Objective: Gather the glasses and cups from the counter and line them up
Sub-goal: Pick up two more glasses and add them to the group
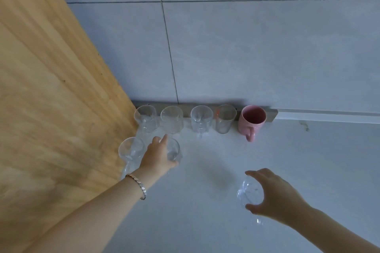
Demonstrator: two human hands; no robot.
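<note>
Along the back wall stands a row of clear glasses [171, 121] with a pink mug [251, 120] at its right end, handle toward me. In front of the row, my left hand [157, 157] grips a clear glass [173, 151] on the white counter [308, 160], next to another clear glass [131, 150] by the wooden panel. Nearer to me on the right, my right hand [275, 195] curls its fingers and thumb round a clear glass [249, 192].
A tall wooden panel [51, 98] closes off the left side. Grey wall tiles [246, 47] rise behind the row, above a grey strip at the counter's back edge. A bracelet sits on my left wrist.
</note>
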